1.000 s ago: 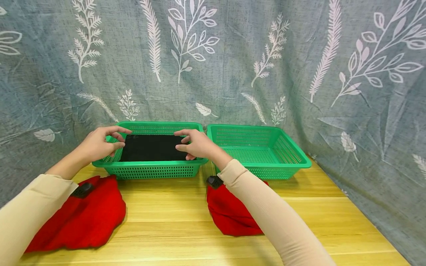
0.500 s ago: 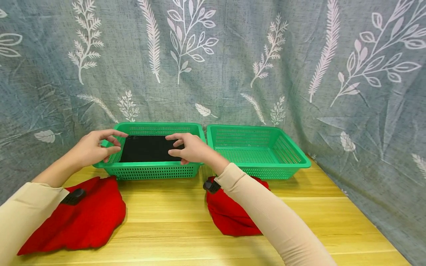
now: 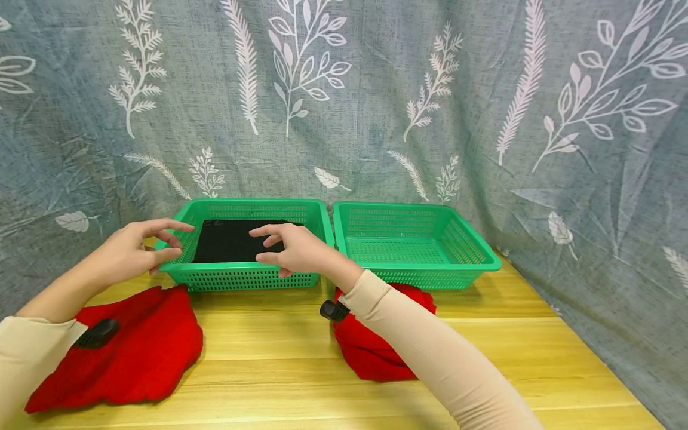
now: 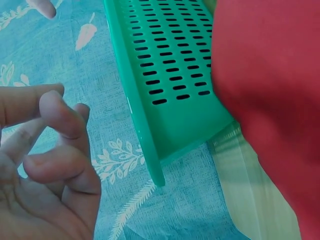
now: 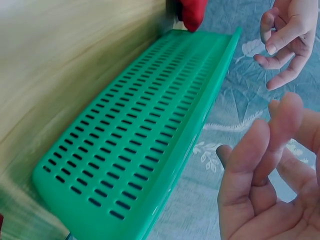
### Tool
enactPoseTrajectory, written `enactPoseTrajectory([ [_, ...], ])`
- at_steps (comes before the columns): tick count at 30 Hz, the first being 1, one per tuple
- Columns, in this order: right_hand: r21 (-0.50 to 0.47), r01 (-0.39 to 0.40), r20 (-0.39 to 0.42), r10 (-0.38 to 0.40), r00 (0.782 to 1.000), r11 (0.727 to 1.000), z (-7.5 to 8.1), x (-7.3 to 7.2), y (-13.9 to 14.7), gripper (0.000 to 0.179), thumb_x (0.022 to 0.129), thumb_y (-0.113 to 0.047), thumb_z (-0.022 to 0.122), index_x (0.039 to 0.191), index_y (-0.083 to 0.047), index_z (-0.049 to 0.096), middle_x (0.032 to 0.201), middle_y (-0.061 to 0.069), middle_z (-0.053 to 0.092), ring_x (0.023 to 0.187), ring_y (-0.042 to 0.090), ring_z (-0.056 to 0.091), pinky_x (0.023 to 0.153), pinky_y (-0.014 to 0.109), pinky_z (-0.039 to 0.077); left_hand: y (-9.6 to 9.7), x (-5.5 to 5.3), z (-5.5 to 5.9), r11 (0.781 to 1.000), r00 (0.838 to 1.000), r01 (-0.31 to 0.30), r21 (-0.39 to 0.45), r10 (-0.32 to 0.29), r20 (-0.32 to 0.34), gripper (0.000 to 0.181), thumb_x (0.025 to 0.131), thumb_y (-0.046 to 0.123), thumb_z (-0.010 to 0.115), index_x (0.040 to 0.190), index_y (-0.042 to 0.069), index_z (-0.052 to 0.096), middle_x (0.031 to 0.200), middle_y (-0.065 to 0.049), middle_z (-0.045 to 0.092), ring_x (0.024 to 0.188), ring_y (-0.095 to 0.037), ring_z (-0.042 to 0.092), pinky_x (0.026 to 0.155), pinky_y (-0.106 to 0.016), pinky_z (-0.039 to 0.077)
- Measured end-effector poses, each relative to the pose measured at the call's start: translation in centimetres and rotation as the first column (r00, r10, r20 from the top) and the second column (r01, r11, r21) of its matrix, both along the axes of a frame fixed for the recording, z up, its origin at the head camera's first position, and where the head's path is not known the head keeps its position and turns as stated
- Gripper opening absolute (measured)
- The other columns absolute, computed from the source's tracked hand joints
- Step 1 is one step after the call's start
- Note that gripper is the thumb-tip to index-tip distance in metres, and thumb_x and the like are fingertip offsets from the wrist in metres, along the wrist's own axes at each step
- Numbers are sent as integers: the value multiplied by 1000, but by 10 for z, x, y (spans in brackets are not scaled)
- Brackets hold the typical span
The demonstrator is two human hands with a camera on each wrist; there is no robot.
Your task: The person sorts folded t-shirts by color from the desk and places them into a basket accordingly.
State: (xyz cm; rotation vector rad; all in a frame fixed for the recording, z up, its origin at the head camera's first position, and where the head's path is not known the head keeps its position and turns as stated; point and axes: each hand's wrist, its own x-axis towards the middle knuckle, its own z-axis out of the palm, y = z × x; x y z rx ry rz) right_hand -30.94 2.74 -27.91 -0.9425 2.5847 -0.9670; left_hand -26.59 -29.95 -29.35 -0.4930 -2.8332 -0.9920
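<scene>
A flat black item, perhaps folded cloth (image 3: 231, 240), lies inside the left green basket (image 3: 252, 277). My left hand (image 3: 137, 246) hovers by that basket's left end, fingers loosely bent and nothing between them. Over the basket's front right part is my right hand (image 3: 295, 246), its thumb and fingers apart and holding nothing; it covers part of the black item. In the left wrist view the left hand (image 4: 55, 165) is beside the basket's rim (image 4: 135, 110). The right wrist view shows the right hand (image 5: 275, 185) bare too, close to the basket's long wall (image 5: 120, 135).
A second green basket (image 3: 419, 277) stands right of the first, nothing seen in it. Red cloth (image 3: 145, 352) lies at the front left of the wooden table (image 3: 269, 370); another red cloth (image 3: 371, 349) lies partly under the right forearm. A patterned curtain (image 3: 365, 107) hangs behind.
Both hands have drifted left and slightly toward the front. The left hand has moved off the black item to the basket's end. The black item stays in the basket.
</scene>
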Motion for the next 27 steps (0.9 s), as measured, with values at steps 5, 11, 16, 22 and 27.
enactPoseTrajectory([
  [5, 9, -33, -13, 33, 999, 999, -2, 7, -5, 57, 107, -23, 70, 161, -24, 52, 154, 16, 60, 64, 23, 76, 74, 24, 62, -8, 10, -2, 1000, 1000, -6, -4, 6, 0, 47, 107, 20, 69, 152, 16, 57, 120, -14, 67, 61, -20, 61, 60, -31, 49],
  [11, 35, -50, -22, 50, 998, 998, -5, 14, -13, 57, 106, -24, 71, 161, -25, 52, 151, 13, 62, 63, 21, 76, 75, 23, 61, -18, 21, -4, 1000, 1000, -1, -19, 1, 1, 49, 106, 17, 68, 153, 13, 55, 119, -15, 67, 61, -21, 59, 58, -31, 49],
  [16, 64, -61, -31, 63, 998, 996, -9, 20, -20, 57, 106, -26, 71, 160, -28, 53, 147, 9, 65, 60, 15, 74, 79, 20, 58, -26, 29, -6, 999, 1000, 0, -44, -1, -8, 53, 106, 13, 68, 156, 8, 51, 118, -15, 69, 59, -19, 56, 56, -31, 47],
  [22, 63, -102, 15, 101, 995, 993, -15, 26, -29, 57, 106, -24, 72, 159, -27, 54, 143, 9, 69, 60, 15, 73, 70, 22, 60, -38, 38, -12, 998, 1000, -13, -67, 14, 6, 58, 106, 11, 68, 159, 4, 46, 115, -15, 69, 55, -18, 50, 51, -31, 45],
  [27, 72, -135, 33, 132, 991, 988, -21, 31, -35, 56, 106, -23, 71, 159, -25, 54, 142, 11, 69, 60, 15, 73, 69, 21, 60, -49, 48, -20, 990, 997, -65, -126, 70, 37, 60, 106, 16, 68, 159, 4, 45, 115, -17, 69, 57, -19, 53, 54, -31, 49],
])
